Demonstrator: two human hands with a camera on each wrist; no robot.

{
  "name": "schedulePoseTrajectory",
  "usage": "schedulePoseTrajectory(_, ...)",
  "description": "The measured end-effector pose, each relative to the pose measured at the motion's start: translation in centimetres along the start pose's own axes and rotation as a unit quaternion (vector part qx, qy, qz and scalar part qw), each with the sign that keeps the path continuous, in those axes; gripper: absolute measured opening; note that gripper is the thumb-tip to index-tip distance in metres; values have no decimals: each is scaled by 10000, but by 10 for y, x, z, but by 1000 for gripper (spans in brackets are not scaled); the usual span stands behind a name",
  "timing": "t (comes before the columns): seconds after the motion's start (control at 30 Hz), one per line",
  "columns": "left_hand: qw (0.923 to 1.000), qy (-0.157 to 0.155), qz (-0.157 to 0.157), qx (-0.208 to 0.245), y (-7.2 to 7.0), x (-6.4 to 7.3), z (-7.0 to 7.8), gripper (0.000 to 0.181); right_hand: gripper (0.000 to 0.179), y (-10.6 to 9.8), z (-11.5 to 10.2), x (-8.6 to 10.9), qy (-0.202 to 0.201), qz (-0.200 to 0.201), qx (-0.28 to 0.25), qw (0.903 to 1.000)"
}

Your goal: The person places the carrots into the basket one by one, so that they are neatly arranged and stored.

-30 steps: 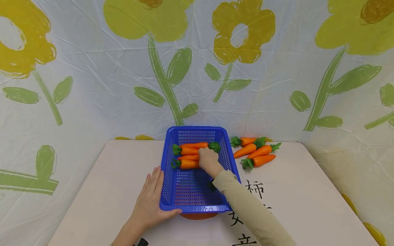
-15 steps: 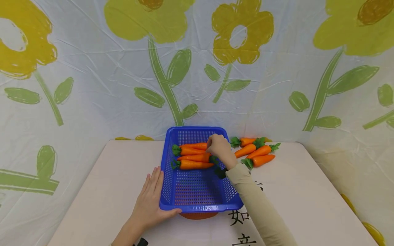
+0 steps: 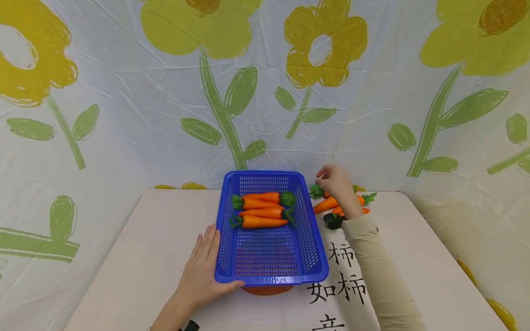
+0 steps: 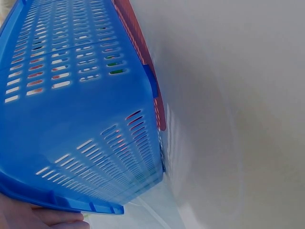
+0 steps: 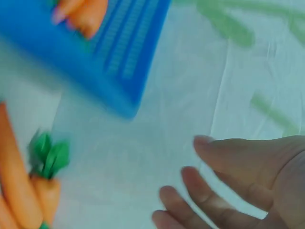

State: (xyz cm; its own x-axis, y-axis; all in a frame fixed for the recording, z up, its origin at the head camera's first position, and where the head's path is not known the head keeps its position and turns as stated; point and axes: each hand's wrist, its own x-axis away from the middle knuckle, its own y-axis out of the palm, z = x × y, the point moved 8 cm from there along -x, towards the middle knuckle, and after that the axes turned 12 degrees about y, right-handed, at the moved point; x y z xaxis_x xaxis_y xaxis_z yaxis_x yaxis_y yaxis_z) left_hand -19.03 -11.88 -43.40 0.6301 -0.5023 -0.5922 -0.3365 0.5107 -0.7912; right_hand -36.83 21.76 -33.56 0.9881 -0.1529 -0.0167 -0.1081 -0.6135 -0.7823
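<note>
A blue perforated plastic basket (image 3: 271, 280) stands in the middle of the table, with several green-topped carrots (image 3: 262, 222) lying crosswise in its far half. Against its left side rests my left hand (image 3: 198, 271), fingers straight along the wall and thumb at the front rim; its fingertips also show by the rim in the left wrist view. My right hand (image 3: 336, 186) is in the air above a loose pile of carrots (image 3: 325, 205) right of the basket, partly covering them. In the right wrist view that hand (image 5: 233, 183) holds nothing, its fingers spread and slightly bent.
Under the basket shows a reddish perforated piece (image 3: 267, 290), mostly hidden. Black characters (image 3: 341, 254) mark the pale table (image 3: 145, 239) to the right. A flower-print cloth (image 3: 157, 151) hangs close behind the table.
My right hand has left the carrots inside the basket, risen over the right rim and moved above the loose carrots. The left hand has stayed in place.
</note>
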Motion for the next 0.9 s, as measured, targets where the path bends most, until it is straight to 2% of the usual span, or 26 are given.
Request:
schedulePoseTrajectory(0.2,10000,-38,-69,-31,1,0,0,125,14,-31,39,-2,-223,687,-190,9972)
schedulePoseTrajectory(0.4,9999,-77,-107,-48,1,0,-1,125,16,-49,82,0,-517,1189,-350,9909)
schedulePoseTrajectory(0.57,9999,-81,-117,13,1,-1,0,125,20,-51,116,1,-585,1227,-415,9898)
schedulePoseTrajectory(0.73,9999,-71,-101,31,0,-1,0,126,23,-41,150,1,-438,1110,-319,9923)
schedulePoseTrajectory(0.9,9999,-58,-91,-8,1,0,0,125,23,-28,174,1,-401,1015,-208,9938)
